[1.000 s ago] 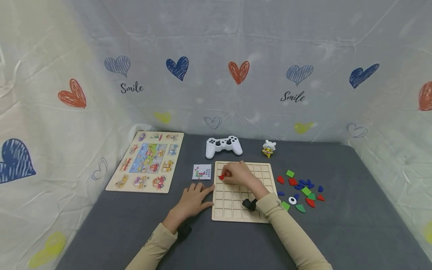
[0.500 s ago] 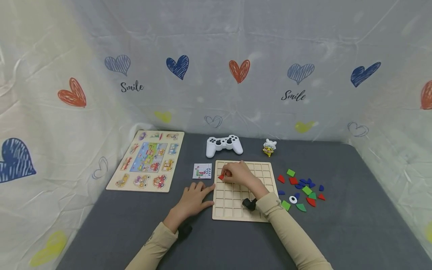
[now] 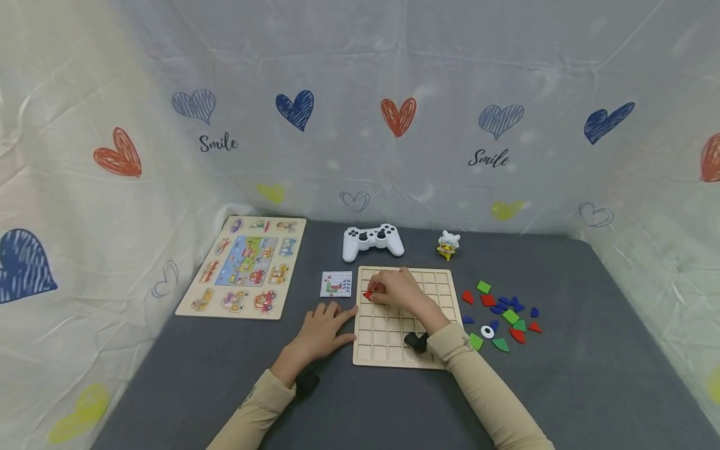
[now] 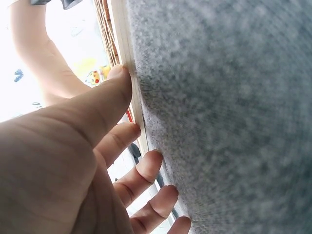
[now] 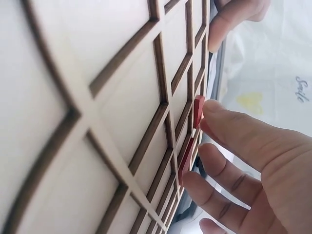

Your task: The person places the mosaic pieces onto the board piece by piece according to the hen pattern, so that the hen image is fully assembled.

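Note:
My right hand [image 3: 398,292] is over the upper left of a wooden grid board [image 3: 388,337], thumb and index finger pinching a red triangle [image 3: 367,294] in the leftmost column. In the right wrist view the thumb tip meets this red triangle [image 5: 198,111], and a second red piece [image 5: 185,161] lies in the grid by the other fingers. My left hand [image 3: 319,331] rests on the table left of the board, fingers spread. Its thumb and index fingertip touch the board's side edge [image 4: 127,53] in the left wrist view.
A pattern card [image 3: 336,284] lies left of the board. Loose red, green and blue pieces [image 3: 510,316] and a white ring [image 3: 487,332] lie to its right. Behind are a white game controller [image 3: 373,241] and a small figurine [image 3: 447,245]; a vehicle puzzle [image 3: 185,306] lies far left.
Both hands stay in nearly the same place. The red triangle under the right fingertips has turned slightly and shifted a little to the left. The view has tilted slightly.

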A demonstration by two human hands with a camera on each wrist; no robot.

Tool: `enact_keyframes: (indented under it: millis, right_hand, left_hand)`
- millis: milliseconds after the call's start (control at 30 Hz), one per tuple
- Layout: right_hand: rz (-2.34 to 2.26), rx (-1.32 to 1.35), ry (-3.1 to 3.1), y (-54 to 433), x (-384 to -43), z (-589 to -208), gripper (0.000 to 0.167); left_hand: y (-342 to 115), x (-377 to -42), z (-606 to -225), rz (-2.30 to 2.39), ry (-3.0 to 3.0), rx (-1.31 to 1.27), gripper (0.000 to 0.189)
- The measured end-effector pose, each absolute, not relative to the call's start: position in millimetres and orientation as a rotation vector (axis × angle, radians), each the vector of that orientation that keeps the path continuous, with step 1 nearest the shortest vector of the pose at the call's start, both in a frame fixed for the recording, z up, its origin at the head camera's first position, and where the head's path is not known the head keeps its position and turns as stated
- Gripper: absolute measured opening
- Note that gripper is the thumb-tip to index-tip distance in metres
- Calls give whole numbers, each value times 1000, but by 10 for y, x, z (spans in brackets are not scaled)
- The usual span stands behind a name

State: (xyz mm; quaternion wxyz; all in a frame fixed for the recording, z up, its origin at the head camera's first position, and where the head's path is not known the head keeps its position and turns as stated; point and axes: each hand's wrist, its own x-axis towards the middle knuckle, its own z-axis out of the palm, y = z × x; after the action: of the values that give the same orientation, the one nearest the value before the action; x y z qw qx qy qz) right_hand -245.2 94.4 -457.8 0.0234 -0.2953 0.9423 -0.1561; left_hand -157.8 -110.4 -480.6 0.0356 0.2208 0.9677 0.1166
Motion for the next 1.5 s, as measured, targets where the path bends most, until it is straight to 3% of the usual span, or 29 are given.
enact_keyframes:
  millis: [733,1500]
  right_hand:
    - [-432,-883,2950,935,-2417,-4554,9]
    - [-490,-800,3088,1579,-2079,-4415,19]
  left_hand:
    - [-1104,-1574,-4773,364,2957,662,58]
    - [-1111,-1553,-4762,415,2963,685,59]
